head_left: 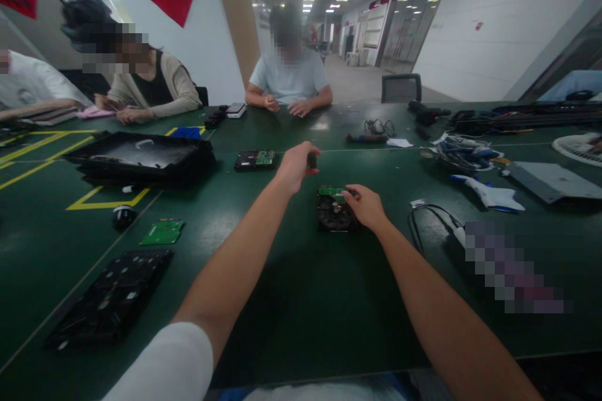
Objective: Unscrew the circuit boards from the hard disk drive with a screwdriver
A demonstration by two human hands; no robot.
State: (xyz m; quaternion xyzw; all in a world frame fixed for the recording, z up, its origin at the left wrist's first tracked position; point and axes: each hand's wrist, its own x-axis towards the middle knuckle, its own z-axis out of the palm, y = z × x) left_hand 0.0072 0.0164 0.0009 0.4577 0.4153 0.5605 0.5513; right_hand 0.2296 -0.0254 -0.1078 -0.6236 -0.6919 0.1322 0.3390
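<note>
Green table [301, 288]: L hand [294, 166] grip closed on dark tool [312, 159], tip hidden; R hand [364, 203] pinching hard drive [335, 210].

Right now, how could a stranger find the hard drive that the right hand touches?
Start at the green table and look at its middle. The hard drive lies under the right hand. Unlike the other drive farther back, it has fingers on it.

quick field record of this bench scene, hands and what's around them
left hand: raised above the table, closed round a small dark tool
right hand: fingers on the hard drive, at its green board edge
table: dark green
nearby: loose green circuit board, black tray, second drive
others: two people seated across
</note>
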